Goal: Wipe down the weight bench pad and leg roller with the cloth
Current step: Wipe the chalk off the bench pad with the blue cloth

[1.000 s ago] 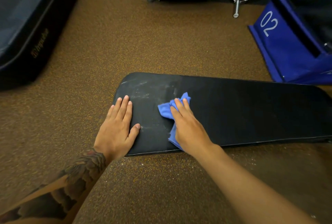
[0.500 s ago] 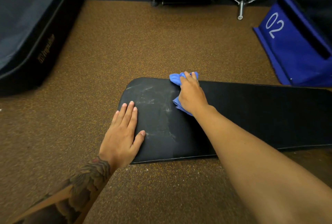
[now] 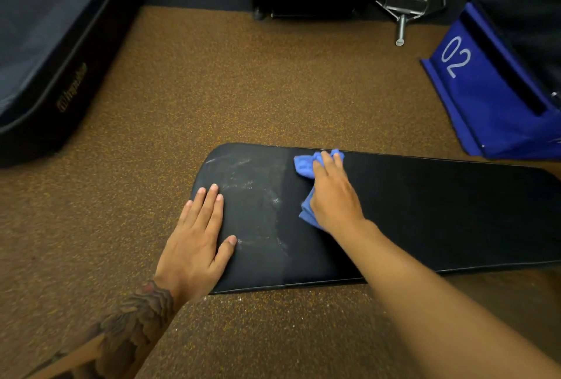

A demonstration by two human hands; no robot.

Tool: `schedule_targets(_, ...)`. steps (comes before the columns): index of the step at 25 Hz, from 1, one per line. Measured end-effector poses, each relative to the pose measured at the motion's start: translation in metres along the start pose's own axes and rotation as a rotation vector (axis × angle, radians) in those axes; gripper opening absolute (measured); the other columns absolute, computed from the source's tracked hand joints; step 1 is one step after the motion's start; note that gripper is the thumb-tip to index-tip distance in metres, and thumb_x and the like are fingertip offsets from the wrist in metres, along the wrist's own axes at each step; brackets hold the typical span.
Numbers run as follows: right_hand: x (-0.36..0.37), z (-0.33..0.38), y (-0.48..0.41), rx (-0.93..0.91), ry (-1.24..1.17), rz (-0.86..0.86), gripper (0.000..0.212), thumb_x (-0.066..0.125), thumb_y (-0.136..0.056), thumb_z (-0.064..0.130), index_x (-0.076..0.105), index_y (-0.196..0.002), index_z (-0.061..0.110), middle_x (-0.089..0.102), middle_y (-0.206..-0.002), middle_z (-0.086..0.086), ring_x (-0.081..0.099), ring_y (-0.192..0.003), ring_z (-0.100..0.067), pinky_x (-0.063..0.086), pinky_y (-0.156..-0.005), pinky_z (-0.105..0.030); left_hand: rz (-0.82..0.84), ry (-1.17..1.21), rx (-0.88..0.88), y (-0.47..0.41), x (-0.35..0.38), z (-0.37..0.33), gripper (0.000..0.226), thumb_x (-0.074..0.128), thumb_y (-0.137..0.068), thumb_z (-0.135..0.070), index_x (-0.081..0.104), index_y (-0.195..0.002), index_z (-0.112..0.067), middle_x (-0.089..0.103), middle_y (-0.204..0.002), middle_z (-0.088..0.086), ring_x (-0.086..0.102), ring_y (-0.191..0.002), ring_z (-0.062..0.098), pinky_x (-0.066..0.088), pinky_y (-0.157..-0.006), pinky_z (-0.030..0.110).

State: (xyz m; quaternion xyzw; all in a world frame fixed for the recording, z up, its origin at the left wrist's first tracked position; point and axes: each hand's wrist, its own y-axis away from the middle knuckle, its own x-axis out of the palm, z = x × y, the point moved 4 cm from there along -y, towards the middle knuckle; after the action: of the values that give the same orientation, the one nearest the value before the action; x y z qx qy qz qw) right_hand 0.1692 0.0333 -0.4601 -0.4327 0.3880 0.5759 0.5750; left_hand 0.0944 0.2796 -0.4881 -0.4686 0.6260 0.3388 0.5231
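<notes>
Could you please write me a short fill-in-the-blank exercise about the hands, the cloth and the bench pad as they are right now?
1. The right hand presses a crumpled ____ cloth onto the long black padded bench pad.
2. The left hand lies flat on the pad, holding ____.
3. The white number on the blue fabric bin reads ____.

Missing words: blue; nothing; 02.

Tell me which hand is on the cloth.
The right hand, pressing the blue cloth; the left hand lies flat on the bare bench pad.
</notes>
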Motion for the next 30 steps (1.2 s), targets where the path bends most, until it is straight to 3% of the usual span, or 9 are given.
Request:
schedule_targets(5,0.005,0.006,-0.058,0.063,-0.011,-0.04,0.037,0.04,-0.08,-0.007,0.051,-0.115,-0.003,0.048,-0.122,-0.013,0.038,-0.116,-0.031,0.036,-0.094,-0.036,-0.005,0.016,0.003,0.0,0.002,0.0,0.073,0.024,-0.098,-0.051,0.012,-0.156,-0.008,0.003,-0.165,0.007,-0.005,-0.152,0.02,-0.001,-0.122,0.037)
schedule_targets(7,0.008,0.009,-0.049,-0.003,-0.07,-0.03,0.036,0.04,-0.081,-0.007,0.051,-0.115,-0.003,0.047,-0.126,-0.014,0.038,-0.12,-0.032,0.037,-0.098,-0.038,-0.006,0.018,0.002,0.0,0.002,-0.001,0.074,0.024,-0.098,-0.052,0.013,-0.156,-0.008,0.003,-0.165,0.007,-0.005,-0.152,0.02,-0.002,-0.122,0.037)
schedule_targets(9,0.01,0.016,-0.015,-0.153,-0.126,0.031,0.046,0.039,-0.08,-0.008,0.047,-0.126,-0.007,0.04,-0.14,-0.02,0.03,-0.134,-0.037,0.024,-0.113,-0.035,-0.006,0.018,0.006,0.0,0.002,0.0,0.074,0.025,-0.098,-0.051,0.014,-0.156,-0.006,0.005,-0.165,0.008,-0.003,-0.152,0.021,-0.002,-0.122,0.036)
schedule_targets(11,0.011,0.014,0.028,-0.237,-0.128,0.086,0.055,0.038,-0.078,-0.009,0.042,-0.133,-0.007,0.031,-0.149,-0.019,0.018,-0.142,-0.034,0.017,-0.115,-0.033,0.0,0.013,0.008,-0.001,0.002,0.001,0.074,0.026,-0.098,-0.051,0.015,-0.155,-0.006,0.006,-0.165,0.008,-0.003,-0.152,0.022,-0.002,-0.122,0.036)
schedule_targets(16,-0.009,-0.032,0.02,0.022,-0.041,-0.034,0.063,0.039,-0.08,-0.009,0.031,-0.141,0.0,0.021,-0.154,-0.013,0.005,-0.144,-0.031,0.021,-0.115,-0.039,0.004,0.018,0.011,-0.001,0.001,0.001,0.074,0.024,-0.099,-0.052,0.016,-0.155,-0.005,0.008,-0.165,0.009,0.0,-0.153,0.024,-0.001,-0.122,0.037)
schedule_targets(21,-0.004,-0.032,-0.066,0.081,-0.036,-0.041,0.057,0.038,-0.078,-0.008,0.054,-0.128,0.011,0.055,-0.126,-0.011,0.043,-0.119,-0.03,0.031,-0.106,-0.036,-0.01,0.033,0.019,0.0,0.002,0.001,0.073,0.026,-0.099,-0.05,0.018,-0.155,-0.005,0.009,-0.165,0.009,0.001,-0.153,0.024,0.001,-0.122,0.038)
schedule_targets(24,-0.002,-0.002,-0.068,0.019,-0.11,-0.034,0.046,0.04,-0.08,-0.008,0.063,-0.115,0.011,0.059,-0.118,-0.012,0.048,-0.114,-0.032,0.036,-0.1,-0.036,-0.008,0.032,0.018,0.0,0.002,0.001,0.073,0.027,-0.098,-0.05,0.016,-0.155,-0.006,0.008,-0.165,0.008,0.001,-0.153,0.024,0.002,-0.122,0.04)
schedule_targets(27,0.005,0.013,-0.036,-0.086,-0.173,0.021,0.034,0.042,-0.084,-0.007,0.055,-0.115,0.0,0.049,-0.129,-0.015,0.038,-0.126,-0.036,0.035,-0.102,-0.038,-0.006,0.031,0.014,0.0,0.001,0.0,0.073,0.028,-0.098,-0.05,0.016,-0.155,-0.006,0.008,-0.165,0.008,0.001,-0.153,0.023,0.0,-0.122,0.038)
schedule_targets(30,0.009,0.011,0.018,-0.218,-0.209,0.119,0.053,0.046,-0.086,-0.006,0.038,-0.138,-0.002,0.023,-0.153,-0.014,0.011,-0.144,-0.027,0.012,-0.115,-0.029,0.005,0.022,0.011,-0.001,0.0,-0.001,0.074,0.027,-0.098,-0.051,0.016,-0.155,-0.006,0.008,-0.165,0.009,0.001,-0.153,0.023,-0.002,-0.122,0.036)
